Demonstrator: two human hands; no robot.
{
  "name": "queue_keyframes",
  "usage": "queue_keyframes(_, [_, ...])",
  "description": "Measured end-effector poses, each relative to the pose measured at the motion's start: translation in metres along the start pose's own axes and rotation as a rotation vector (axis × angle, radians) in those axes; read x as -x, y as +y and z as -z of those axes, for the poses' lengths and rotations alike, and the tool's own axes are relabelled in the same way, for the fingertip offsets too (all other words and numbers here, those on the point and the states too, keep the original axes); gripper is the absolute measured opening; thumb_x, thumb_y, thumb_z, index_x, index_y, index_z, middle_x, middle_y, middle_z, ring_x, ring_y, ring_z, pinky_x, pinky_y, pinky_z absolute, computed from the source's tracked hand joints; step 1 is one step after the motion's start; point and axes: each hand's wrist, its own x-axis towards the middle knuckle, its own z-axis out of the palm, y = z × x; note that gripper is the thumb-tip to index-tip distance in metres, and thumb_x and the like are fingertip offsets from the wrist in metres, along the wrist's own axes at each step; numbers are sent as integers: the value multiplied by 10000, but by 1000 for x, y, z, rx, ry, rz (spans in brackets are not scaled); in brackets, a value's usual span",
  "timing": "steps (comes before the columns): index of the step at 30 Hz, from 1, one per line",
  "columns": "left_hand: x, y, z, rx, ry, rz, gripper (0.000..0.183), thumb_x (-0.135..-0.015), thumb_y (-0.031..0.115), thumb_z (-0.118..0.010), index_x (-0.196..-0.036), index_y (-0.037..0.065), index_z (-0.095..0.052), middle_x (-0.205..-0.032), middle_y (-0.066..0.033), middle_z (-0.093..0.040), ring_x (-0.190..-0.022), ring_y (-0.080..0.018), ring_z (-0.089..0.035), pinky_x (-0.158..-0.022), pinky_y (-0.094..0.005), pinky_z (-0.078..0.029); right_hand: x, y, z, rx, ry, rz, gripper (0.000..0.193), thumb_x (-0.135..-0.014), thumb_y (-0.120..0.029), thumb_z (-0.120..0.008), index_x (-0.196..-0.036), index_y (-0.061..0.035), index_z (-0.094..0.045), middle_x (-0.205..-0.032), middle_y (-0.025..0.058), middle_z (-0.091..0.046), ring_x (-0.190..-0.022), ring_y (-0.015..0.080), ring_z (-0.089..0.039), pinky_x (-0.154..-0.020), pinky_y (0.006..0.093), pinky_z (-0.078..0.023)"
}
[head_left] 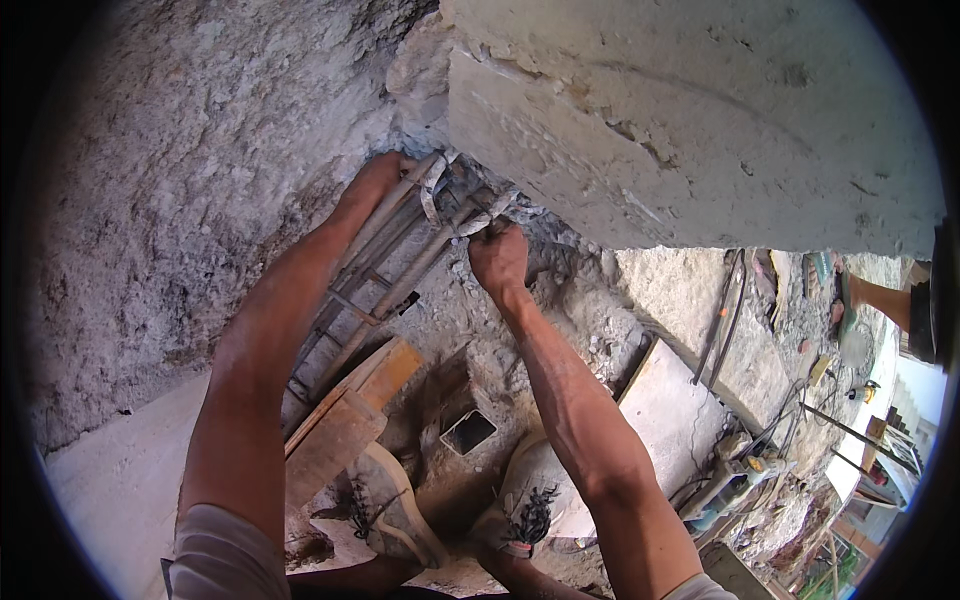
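A rebar cage (pixel 385 235) of long steel bars joined by cross ties runs up from the lower left into a rough gap between wall and concrete. My left hand (pixel 380 178) is at its upper end, against the outermost bar; its fingers are mostly hidden there. On the other side, my right hand (pixel 499 256) is closed in a fist beside the bar ends, and whatever is in it is hidden. A pale flat strip (pixel 431 190) loops around the bars between my hands. Another whitish piece (pixel 488 215) lies across them just above my right fist.
A pale concrete block (pixel 700 120) overhangs at upper right, with a rough wall (pixel 180 180) at left. Wooden boards (pixel 375 385) lean by the cage. A phone-like dark rectangle (pixel 468 432) lies between my shoes. Cables, a power tool (pixel 735 485) and another person's leg (pixel 880 300) are at right.
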Motion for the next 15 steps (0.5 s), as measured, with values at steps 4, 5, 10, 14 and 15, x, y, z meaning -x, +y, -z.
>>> queue_keyframes(4, [2, -21, -5, 108, 89, -127, 251, -824, 221, -602, -1014, 80, -684, -928, -96, -676, -840, -159, -591, -793, -300, -450, 2, -7, -8, -120, 14, 28, 190, -792, -178, -570, -920, -77, -667, -823, 225, -639, -826, 408, -617, -728, 419, -491])
queue_keyframes(5, [1, -28, -5, 103, 102, -156, 259, -782, 175, -630, -1024, 98, -680, -953, -119, -674, -864, -211, -615, -794, -316, -458, 8, -8, -3, -189, -2, 8, 183, -795, -177, -571, -908, -72, -669, -807, 225, -639, -810, 410, -619, -715, 412, -489])
queue_keyframes(10, [9, -17, -6, 174, 136, -229, 271, -697, 83, -651, -966, 89, -682, -927, -136, -673, -837, -251, -624, -772, -326, -463, 13, 10, 11, -246, 0, -68, 208, -809, -200, -586, -979, -131, -684, -838, 211, -647, -786, 401, -624, -710, 404, -489])
queue_keyframes(14, [15, -9, -5, 104, 162, -289, 221, -679, 36, -620, -893, 37, -672, -823, -158, -661, -739, -254, -615, -694, -360, -461, 10, 2, 10, 143, 61, 84, 219, -821, -250, -548, -946, -117, -669, -820, 223, -639, -806, 414, -619, -741, 477, -503])
queue_keyframes(15, [20, -3, -1, 90, 132, -251, 210, -677, 26, -612, -879, 25, -669, -795, -163, -657, -717, -259, -614, -673, -371, -460, 11, 2, 8, 185, 29, 100, 214, -820, -250, -548, -930, -110, -666, -817, 225, -638, -806, 416, -619, -738, 479, -504])
